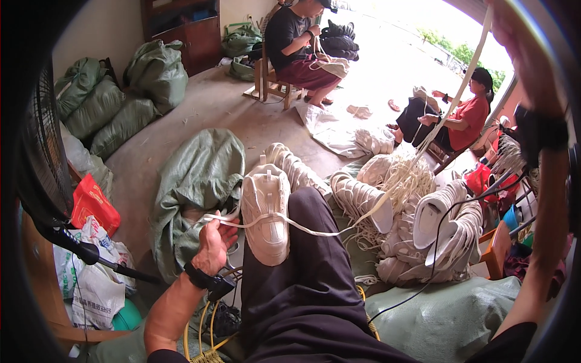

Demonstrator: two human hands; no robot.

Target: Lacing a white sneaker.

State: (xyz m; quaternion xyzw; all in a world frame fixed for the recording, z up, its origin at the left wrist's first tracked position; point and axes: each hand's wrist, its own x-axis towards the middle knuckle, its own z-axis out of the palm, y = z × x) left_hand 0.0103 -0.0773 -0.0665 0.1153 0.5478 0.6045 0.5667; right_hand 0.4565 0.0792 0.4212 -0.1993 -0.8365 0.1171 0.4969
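Seated persons, two: one in a black top [289, 36], 12 o'clock; one in a red top [469, 115], 2 o'clock.
Green sacks [154, 72], four, full, grouped at 10 o'clock; one slack green sack [193, 175], 9 o'clock; one green sheet-like sack [445, 314], 4 o'clock.
Black fan [45, 145], one, 9 o'clock.
Stacked pale shoes [363, 199], several rows, too overlapped to count, mostly 3 o'clock.
Red bag [95, 204], one, 9 o'clock.
Shoe [267, 236], one singled out: cream trainer, rounded toe toward the wearer, panelled upper, tongue upright; set on the dark-trousered legs [315, 266] at the knee.
Hands, two, each with a black wristband [203, 277]. Left hand [215, 247]: thumb and finger pinched on the lace, other fingers loosely curled. Right hand [523, 51]: raised high, closed on the lace; fingers blurred.
Lace [315, 231], one, flat, off-white, crossing the shoe's front and rising to the right hand.
Placement: shoe just beside the left hand, at its 2 o'clock; well apart from the right hand, at its 8 o'clock.
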